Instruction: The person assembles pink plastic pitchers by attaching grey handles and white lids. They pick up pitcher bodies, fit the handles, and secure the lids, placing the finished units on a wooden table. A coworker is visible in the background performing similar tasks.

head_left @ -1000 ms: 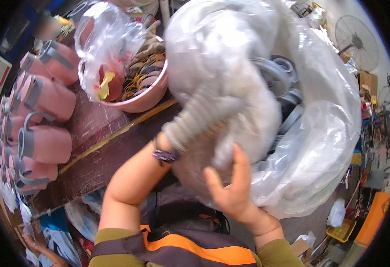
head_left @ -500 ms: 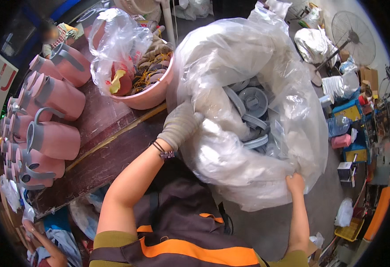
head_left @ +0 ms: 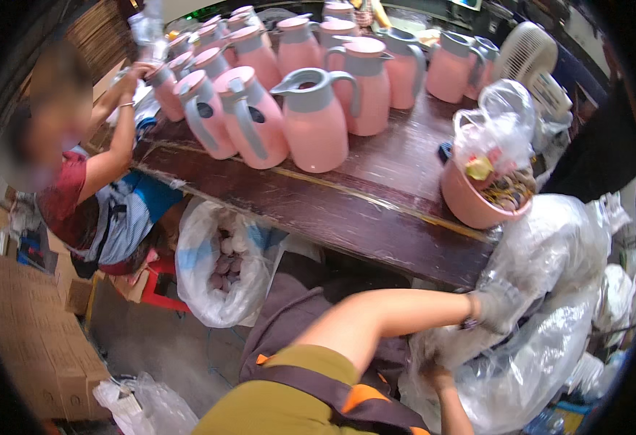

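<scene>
Your left grip [head_left: 499,306], knit-gloved: against the crinkled clear plastic bag [head_left: 528,373], at the right end of the table [head_left: 409,163]; finger closure cannot be told. Your right grip [head_left: 438,375], bare: at the same film, closure likewise unclear. Pink tub [head_left: 469,199], table's right end: knotted thin bag [head_left: 510,109], corded dark pieces [head_left: 510,192]. Smooth pink jugs [head_left: 318,138], grey-handled: table's left and middle. White sack [head_left: 200,290], below table's front edge: rounded mauve pieces [head_left: 224,267].

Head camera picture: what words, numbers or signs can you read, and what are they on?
None can be read.
Clear plastic bag in the pink tub: red print, too blurred.
Pink-and-grey jugs: dark patches on two, too small.
Cardboard boxes: faint marks, too blurred.
Big clear plastic sack: no print I can make out.
</scene>
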A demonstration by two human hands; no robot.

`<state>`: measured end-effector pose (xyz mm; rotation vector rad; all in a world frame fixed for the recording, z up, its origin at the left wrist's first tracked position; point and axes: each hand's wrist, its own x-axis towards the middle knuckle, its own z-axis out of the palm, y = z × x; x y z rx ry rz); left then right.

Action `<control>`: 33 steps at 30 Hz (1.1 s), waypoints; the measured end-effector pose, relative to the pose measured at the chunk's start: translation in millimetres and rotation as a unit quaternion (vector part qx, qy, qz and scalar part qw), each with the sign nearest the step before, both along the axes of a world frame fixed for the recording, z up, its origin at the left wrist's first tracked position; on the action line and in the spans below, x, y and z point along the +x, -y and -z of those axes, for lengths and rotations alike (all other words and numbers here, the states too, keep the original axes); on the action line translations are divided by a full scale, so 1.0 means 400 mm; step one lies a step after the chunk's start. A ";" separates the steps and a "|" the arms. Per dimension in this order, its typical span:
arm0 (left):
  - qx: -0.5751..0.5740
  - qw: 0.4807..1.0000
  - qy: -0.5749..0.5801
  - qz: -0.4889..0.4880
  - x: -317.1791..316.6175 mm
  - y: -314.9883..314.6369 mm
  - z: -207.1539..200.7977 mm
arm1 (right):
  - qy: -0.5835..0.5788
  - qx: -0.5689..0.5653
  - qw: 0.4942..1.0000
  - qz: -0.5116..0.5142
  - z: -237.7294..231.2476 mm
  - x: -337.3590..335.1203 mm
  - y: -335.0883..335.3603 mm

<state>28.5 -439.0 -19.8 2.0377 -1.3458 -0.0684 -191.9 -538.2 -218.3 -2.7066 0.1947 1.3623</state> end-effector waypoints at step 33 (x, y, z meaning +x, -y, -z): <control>-0.261 0.827 -0.383 -0.317 -0.009 -1.041 -0.200 | 0.708 0.068 0.668 0.220 -0.330 0.283 -0.045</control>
